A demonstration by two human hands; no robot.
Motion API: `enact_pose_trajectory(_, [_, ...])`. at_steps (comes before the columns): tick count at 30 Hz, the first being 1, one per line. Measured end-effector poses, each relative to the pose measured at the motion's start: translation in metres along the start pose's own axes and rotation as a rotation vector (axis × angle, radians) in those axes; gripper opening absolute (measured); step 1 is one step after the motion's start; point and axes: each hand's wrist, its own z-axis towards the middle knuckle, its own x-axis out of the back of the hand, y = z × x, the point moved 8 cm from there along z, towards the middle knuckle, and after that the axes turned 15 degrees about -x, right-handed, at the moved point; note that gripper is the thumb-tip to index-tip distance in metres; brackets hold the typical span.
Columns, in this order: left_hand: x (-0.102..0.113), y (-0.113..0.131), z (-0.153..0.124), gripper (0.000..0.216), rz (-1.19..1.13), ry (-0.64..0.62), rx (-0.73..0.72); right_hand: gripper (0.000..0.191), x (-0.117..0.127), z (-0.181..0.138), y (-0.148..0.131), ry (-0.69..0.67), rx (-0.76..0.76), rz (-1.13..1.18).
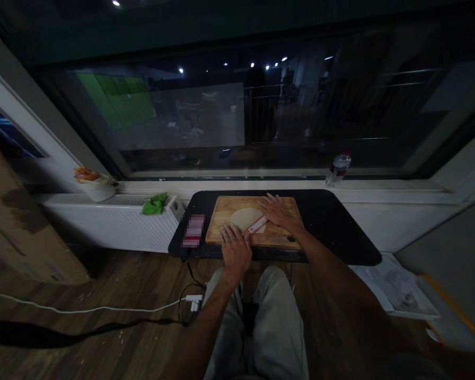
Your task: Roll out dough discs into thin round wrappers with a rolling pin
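Note:
A thin rolling pin (257,225) with a red-and-white label lies slantwise over a flat, pale sheet of dough (243,217). Beneath them is a wooden cutting board (275,239). My left hand (236,248) rests palm down over the pin's near-left end, its fingers stretched forward onto the dough's edge. At the far-right end, my right hand (276,212) lies flat with fingers spread, partly over the board. Both palms hide the pin's ends, and no fingers wrap round it.
The board sits on a black table (324,227), with a blurred pink phone-like item (193,230) at left. A water bottle (338,168) stands on the sill. A green cloth (155,203) and white bowl (98,189) sit on the radiator. Cables (103,308) cross the floor.

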Motion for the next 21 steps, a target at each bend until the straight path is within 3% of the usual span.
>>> enact_pose_trajectory(6, [-0.003,0.019,-0.016,0.076,-0.057,0.004,-0.036,0.06,0.008,-0.019,0.003,0.045,0.031,-0.028])
enact_pose_trajectory(12, [-0.001,0.022,-0.017,0.076,-0.057,-0.091,-0.075,0.064,0.02,-0.046,0.011,0.058,-0.071,-0.029])
enact_pose_trajectory(18, [0.0,-0.004,0.016,0.069,-0.069,-0.086,-0.166,0.061,0.028,-0.081,0.011,0.082,-0.229,-0.062])
enact_pose_trajectory(21, [-0.007,-0.018,0.041,0.07,-0.039,-0.15,-0.173,0.06,0.029,-0.097,0.011,0.084,-0.282,-0.073])
